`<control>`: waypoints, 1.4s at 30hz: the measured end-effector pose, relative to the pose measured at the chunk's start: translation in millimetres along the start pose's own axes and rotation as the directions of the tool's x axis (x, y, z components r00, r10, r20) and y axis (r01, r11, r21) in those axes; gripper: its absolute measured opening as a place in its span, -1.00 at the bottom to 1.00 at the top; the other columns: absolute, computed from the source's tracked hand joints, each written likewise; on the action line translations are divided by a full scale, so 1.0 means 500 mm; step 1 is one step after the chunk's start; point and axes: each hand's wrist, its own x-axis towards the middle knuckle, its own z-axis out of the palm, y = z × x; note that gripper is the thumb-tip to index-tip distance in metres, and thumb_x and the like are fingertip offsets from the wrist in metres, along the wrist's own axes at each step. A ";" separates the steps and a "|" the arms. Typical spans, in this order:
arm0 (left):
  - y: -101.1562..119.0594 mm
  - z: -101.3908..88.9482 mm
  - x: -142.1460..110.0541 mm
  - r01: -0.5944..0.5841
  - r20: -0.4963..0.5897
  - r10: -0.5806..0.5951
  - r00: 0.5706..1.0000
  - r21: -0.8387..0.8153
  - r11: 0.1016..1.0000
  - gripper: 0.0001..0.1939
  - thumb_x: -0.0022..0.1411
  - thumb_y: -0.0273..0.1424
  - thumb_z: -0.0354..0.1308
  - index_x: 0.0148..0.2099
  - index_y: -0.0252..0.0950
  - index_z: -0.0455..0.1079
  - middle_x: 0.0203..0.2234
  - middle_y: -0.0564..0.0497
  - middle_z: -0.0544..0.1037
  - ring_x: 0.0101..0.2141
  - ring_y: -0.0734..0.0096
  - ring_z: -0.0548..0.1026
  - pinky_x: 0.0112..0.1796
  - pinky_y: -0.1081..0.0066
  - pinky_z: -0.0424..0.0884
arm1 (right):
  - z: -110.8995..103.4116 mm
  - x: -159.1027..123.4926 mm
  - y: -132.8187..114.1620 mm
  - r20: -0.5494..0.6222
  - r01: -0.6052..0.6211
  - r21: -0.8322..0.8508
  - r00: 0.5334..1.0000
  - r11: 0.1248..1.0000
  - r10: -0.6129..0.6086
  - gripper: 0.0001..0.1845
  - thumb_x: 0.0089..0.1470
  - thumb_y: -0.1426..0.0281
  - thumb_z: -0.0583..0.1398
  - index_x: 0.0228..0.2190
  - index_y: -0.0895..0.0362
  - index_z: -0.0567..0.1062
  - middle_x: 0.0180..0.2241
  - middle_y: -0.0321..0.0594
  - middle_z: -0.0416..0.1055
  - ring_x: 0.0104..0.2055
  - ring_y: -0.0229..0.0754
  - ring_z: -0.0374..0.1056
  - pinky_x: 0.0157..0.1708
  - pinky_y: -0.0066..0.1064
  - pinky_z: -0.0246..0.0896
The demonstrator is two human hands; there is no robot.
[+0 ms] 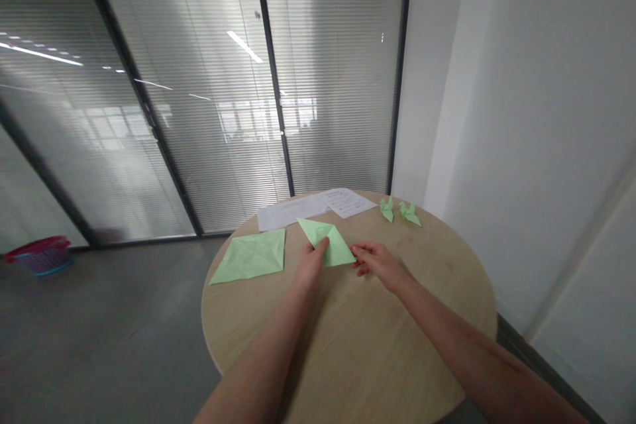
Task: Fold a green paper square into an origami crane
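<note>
A partly folded sheet of light green origami paper is held above the round table. My left hand grips its left part, the thumb lying on top and the other fingers hidden beneath. At the paper's right corner, my right hand is closed, with thumb and forefinger pinching the tip. Left of my hands, a creased green sheet lies opened out on the wood. Two small folded green paper figures stand near the table's far right edge.
Printed white sheets lie at the far side of the round wooden table. Behind it stand glass partitions with blinds. A white wall rises to the right. A red and blue basket sits on the floor at left.
</note>
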 end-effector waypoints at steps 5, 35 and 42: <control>0.001 0.000 0.000 -0.022 0.010 0.021 1.000 0.016 1.000 -0.59 0.02 -0.14 0.30 -0.22 -0.40 0.54 -0.29 -0.18 0.64 -0.28 0.11 0.58 -0.27 0.30 0.46 | 0.005 -0.004 0.001 0.037 -0.072 0.125 0.997 0.989 0.068 -0.60 -0.08 0.17 0.35 -0.23 0.13 0.50 -0.34 -0.17 0.51 -0.42 -0.22 0.46 -0.55 -0.46 0.36; -0.002 0.010 -0.023 0.021 0.294 -0.088 0.952 0.224 0.974 -0.61 0.08 -0.11 0.28 -0.36 -0.41 0.55 -0.43 -0.20 0.63 -0.48 0.20 0.53 -0.43 0.35 0.40 | -0.004 -0.003 -0.004 0.080 0.017 0.006 0.997 1.000 -0.017 -0.60 -0.02 0.06 0.29 -0.37 0.17 0.54 -0.51 -0.30 0.40 -0.52 -0.30 0.29 -0.54 -0.49 0.17; -0.025 0.002 -0.009 -0.105 0.309 -0.022 0.951 0.386 0.917 -0.54 0.16 -0.04 0.17 -0.42 -0.39 0.53 -0.51 -0.14 0.59 -0.49 0.22 0.50 -0.47 0.40 0.32 | -0.002 0.002 0.009 0.090 0.007 -0.070 0.996 0.998 0.000 -0.63 -0.05 0.11 0.31 -0.40 0.19 0.52 -0.59 -0.36 0.30 -0.61 -0.36 0.13 -0.63 -0.51 -0.01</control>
